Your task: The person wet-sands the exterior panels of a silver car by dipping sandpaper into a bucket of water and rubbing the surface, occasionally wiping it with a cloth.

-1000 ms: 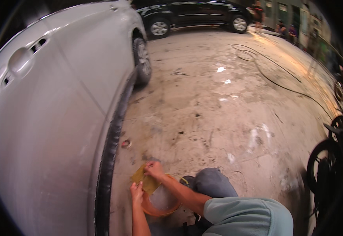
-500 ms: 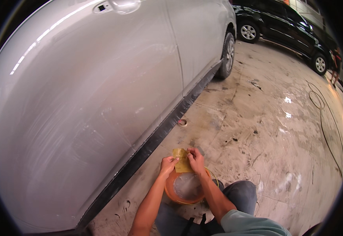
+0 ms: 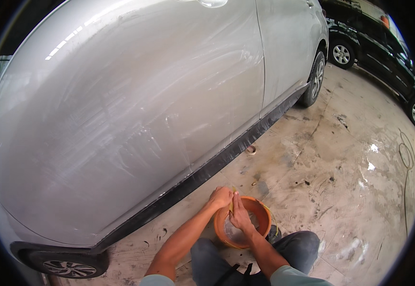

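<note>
Both my hands meet over an orange bucket (image 3: 263, 220) that stands on the concrete floor between my knees. My left hand (image 3: 220, 197) and my right hand (image 3: 240, 213) together pinch a small yellow sheet (image 3: 232, 194), of which only a sliver shows between the fingers. The bucket holds cloudy water. A silver car (image 3: 136, 105) fills the left and middle of the view, its door panel dull and streaked with pale swirls, its dark sill (image 3: 202, 174) just beyond my hands.
The silver car's rear wheel (image 3: 317, 78) is at upper right and another wheel (image 3: 69, 267) at lower left. A black car (image 3: 379, 43) is parked at the far right. A small round object (image 3: 250, 149) lies by the sill. A thin hose (image 3: 407, 157) curls over the wet, stained floor.
My view has swung left and up toward the silver car's side. The hands stay over the bucket, and the yellow sheet has been folded smaller between them.
</note>
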The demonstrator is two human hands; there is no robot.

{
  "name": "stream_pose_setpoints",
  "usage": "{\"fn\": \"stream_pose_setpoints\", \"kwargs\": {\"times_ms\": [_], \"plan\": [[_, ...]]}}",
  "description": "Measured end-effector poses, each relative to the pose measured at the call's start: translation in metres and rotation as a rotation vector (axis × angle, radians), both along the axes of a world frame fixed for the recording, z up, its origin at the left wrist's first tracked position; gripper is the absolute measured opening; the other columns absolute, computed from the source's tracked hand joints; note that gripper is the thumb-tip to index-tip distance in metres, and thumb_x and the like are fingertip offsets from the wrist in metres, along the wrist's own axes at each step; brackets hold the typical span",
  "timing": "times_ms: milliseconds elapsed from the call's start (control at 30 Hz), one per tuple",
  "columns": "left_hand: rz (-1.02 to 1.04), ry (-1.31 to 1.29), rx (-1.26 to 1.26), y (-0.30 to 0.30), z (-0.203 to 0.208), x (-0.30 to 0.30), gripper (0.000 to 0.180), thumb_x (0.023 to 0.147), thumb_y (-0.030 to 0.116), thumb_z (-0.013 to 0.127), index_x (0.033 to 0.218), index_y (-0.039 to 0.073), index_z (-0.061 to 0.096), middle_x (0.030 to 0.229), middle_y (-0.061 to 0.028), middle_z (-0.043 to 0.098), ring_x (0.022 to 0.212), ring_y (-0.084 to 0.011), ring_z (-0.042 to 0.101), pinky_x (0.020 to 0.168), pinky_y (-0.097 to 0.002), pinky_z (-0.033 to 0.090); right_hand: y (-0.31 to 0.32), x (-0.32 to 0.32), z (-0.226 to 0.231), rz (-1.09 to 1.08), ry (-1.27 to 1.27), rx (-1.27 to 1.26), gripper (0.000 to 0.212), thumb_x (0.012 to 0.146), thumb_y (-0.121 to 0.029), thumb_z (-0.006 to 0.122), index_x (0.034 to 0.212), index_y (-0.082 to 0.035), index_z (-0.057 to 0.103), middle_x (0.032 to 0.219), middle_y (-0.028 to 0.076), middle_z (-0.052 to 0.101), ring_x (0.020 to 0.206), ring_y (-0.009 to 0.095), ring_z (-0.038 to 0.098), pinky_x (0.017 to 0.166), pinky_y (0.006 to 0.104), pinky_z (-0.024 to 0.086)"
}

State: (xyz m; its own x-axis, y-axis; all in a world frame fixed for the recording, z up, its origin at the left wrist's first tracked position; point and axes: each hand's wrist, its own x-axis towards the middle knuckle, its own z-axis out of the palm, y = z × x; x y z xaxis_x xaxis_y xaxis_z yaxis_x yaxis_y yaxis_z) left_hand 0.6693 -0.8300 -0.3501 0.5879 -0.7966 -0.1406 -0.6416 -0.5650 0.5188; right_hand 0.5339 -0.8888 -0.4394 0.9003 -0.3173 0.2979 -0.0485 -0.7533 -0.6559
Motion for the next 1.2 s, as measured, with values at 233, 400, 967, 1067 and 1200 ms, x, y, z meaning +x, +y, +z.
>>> {"fn": "stream_pose_setpoints", "kwargs": {"times_ms": [233,400,967,1067,1200], "plan": [[-0.174,-0.976,-0.393,0.056,0.242,0.022,0.060,0.083,0.014,0.064,0.140,0.009,0.043,0.152,-0.0155,0.030,0.140,-0.0352,0.027,0.113,-0.0473,0.027,0.020,-0.029,-0.082,-0.005,0.149,0.077,0.074,0.094,-0.031,0.041,0.141,0.018,0.011,0.148,0.036,0.017,0.139,0.045,0.021,0.116,0.0421,0.021],[-0.214,-1.512,-0.166,0.045,0.369,0.054,0.072,0.087,0.020,0.061,0.150,0.015,0.026,0.157,-0.0075,0.020,0.144,-0.0274,0.019,0.116,-0.0484,0.020,0.041,-0.033,-0.122,-0.101,0.497,0.254,0.078,0.096,-0.042,0.035,0.144,0.014,0.008,0.151,0.033,0.011,0.142,0.045,0.010,0.117,0.0433,0.017],[-0.160,-1.693,0.263,0.015,0.363,0.080,0.072,0.092,0.054,0.044,0.152,0.023,0.018,0.158,0.0037,0.016,0.146,-0.0171,0.011,0.120,-0.0418,0.007,0.049,-0.015,-0.254,-0.016,1.008,0.320,0.049,0.092,-0.039,0.041,0.116,-0.002,0.064,0.124,0.021,0.059,0.117,0.033,0.056,0.101,0.0423,0.041],[-0.172,-1.642,0.279,0.030,0.358,0.074,0.073,0.091,0.050,0.047,0.152,0.021,0.019,0.158,0.0024,0.017,0.146,-0.0178,0.012,0.119,-0.0423,0.008,0.047,-0.010,-0.237,0.127,1.056,0.317,0.050,0.093,-0.039,0.039,0.117,-0.003,0.064,0.124,0.019,0.059,0.118,0.032,0.055,0.101,0.0417,0.041],[-0.150,-1.583,0.310,0.048,0.350,0.068,0.074,0.090,0.048,0.050,0.152,0.018,0.020,0.158,0.0009,0.017,0.146,-0.0187,0.013,0.119,-0.0433,0.010,0.043,-0.011,-0.230,0.073,1.076,0.312,0.044,0.089,-0.036,0.045,0.115,-0.007,0.067,0.124,0.014,0.061,0.118,0.028,0.057,0.101,0.0385,0.043]]}}
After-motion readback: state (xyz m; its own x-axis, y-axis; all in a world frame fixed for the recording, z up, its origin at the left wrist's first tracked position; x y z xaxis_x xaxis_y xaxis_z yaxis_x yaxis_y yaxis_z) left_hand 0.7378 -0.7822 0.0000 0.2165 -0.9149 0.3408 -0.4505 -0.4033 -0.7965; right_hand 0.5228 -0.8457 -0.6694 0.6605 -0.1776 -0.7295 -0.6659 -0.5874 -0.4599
